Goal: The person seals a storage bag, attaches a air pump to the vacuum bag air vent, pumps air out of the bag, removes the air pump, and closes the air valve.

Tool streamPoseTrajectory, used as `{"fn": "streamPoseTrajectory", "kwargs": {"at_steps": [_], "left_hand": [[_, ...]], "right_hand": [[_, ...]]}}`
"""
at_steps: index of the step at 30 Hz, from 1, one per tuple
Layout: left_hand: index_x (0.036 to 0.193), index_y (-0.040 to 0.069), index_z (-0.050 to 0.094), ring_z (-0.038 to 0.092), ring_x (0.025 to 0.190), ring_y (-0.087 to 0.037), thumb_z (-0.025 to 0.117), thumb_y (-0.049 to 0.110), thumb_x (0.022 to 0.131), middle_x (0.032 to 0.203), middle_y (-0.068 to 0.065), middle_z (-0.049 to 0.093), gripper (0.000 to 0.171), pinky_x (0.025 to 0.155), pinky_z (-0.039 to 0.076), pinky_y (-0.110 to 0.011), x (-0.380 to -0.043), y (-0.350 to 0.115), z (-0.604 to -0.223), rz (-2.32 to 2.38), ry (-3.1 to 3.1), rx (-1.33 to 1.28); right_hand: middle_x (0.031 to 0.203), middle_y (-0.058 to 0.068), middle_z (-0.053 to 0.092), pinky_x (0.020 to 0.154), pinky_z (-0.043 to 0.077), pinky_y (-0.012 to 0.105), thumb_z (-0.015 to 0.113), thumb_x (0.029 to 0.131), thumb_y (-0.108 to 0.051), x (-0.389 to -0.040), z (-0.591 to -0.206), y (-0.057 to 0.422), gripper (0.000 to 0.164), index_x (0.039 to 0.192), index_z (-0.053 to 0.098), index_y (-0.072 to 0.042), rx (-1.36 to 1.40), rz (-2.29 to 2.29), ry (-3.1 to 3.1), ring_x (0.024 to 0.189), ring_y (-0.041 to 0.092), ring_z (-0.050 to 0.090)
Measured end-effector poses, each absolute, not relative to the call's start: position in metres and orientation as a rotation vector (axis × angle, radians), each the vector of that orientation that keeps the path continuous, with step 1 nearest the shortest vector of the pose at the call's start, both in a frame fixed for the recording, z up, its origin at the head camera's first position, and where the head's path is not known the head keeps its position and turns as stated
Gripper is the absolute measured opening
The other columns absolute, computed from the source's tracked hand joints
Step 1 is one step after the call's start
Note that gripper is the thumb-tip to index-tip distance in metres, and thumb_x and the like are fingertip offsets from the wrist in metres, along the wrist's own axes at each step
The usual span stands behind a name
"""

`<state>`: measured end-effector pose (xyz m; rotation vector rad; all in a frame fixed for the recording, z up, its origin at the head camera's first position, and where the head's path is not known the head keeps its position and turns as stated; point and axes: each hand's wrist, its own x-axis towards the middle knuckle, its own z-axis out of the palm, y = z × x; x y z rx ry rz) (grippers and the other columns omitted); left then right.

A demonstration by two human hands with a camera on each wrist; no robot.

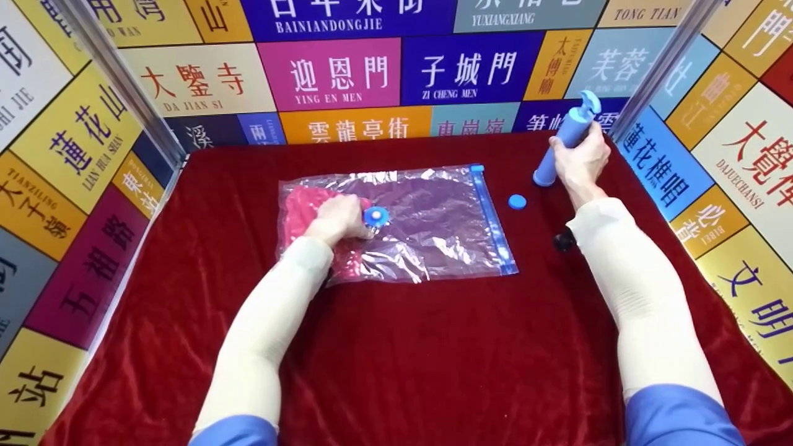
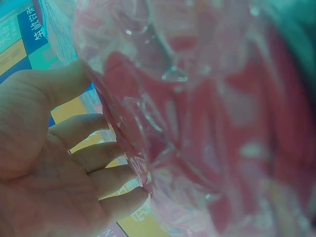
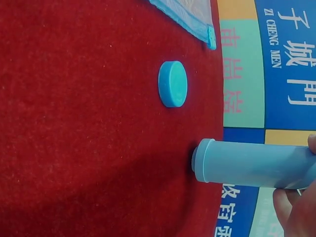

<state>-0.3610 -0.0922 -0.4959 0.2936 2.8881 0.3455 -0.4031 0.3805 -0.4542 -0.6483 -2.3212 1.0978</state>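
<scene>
A clear vacuum storage bag (image 1: pixel 427 226) lies flat on the table, a pinkish-red folded cloth (image 1: pixel 302 207) inside its left end. My left hand (image 1: pixel 339 218) pinches the plastic beside the round blue valve (image 1: pixel 376 217); in the left wrist view its thumb and fingers meet the raised bag film (image 2: pixel 163 133). To the right, my right hand (image 1: pixel 585 158) grips a blue hand pump (image 1: pixel 560 148), held tilted with its handle up. The pump's lower end is close over the cloth-covered table. A round blue cap (image 1: pixel 517 201) lies between bag and pump.
A blue zip strip (image 1: pixel 492 223) with a slider (image 1: pixel 476 168) closes off the bag's right side. Dark red velvet (image 1: pixel 446 347) covers the table. Panels printed with coloured signs (image 1: pixel 328 71) stand behind and at both sides, with metal posts (image 1: pixel 666 62) at the corners.
</scene>
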Motion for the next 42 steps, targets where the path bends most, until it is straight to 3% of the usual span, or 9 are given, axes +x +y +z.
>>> {"fn": "streamPoseTrajectory", "kwargs": {"at_steps": [9,19,27,35,42], "left_hand": [[0.119,0.008,0.073,0.069,0.103,-0.039,0.097,0.045,0.070,0.116,-0.019,0.073,0.066,0.090,0.058,-0.051,-0.360,-0.089,-0.495,0.315,2.913,0.300],[0.118,0.006,0.073,0.069,0.106,-0.039,0.095,0.046,0.073,0.118,-0.019,0.073,0.064,0.095,0.056,-0.052,-0.359,-0.089,-0.496,0.332,2.887,0.321],[0.137,0.012,0.069,0.068,0.112,-0.041,0.095,0.046,0.073,0.127,-0.020,0.071,0.077,0.098,0.055,-0.053,-0.357,-0.097,-0.493,0.332,2.888,0.283],[0.121,0.007,0.073,0.069,0.110,-0.042,0.095,0.048,0.072,0.122,-0.021,0.072,0.068,0.096,0.056,-0.053,-0.359,-0.094,-0.495,0.335,2.894,0.290],[0.136,0.021,0.071,0.068,0.114,-0.040,0.095,0.044,0.073,0.129,-0.018,0.072,0.071,0.098,0.055,-0.052,-0.359,-0.094,-0.494,0.355,2.893,0.309]], "right_hand": [[0.146,0.010,0.065,0.121,0.039,0.036,0.079,0.092,-0.043,-0.400,-0.458,0.388,0.068,0.151,0.054,-0.019,-0.669,1.091,-2.351,0.138,0.028,0.058],[0.148,0.015,0.063,0.120,0.039,0.045,0.075,0.095,-0.045,-0.396,-0.468,0.389,0.071,0.153,0.050,-0.013,-0.668,1.044,-2.451,0.139,0.036,0.056],[0.146,0.017,0.064,0.119,0.042,0.046,0.074,0.095,-0.046,-0.400,-0.471,0.381,0.071,0.151,0.051,-0.010,-0.631,1.056,-2.489,0.137,0.037,0.058],[0.146,0.015,0.064,0.119,0.040,0.045,0.081,0.088,-0.050,-0.395,-0.469,0.389,0.080,0.152,0.052,-0.011,-0.618,1.031,-2.503,0.137,0.034,0.057],[0.137,0.016,0.067,0.113,0.043,0.051,0.079,0.086,-0.061,-0.385,-0.472,0.399,0.082,0.143,0.058,-0.007,-0.599,0.947,-2.585,0.129,0.037,0.059]]}}
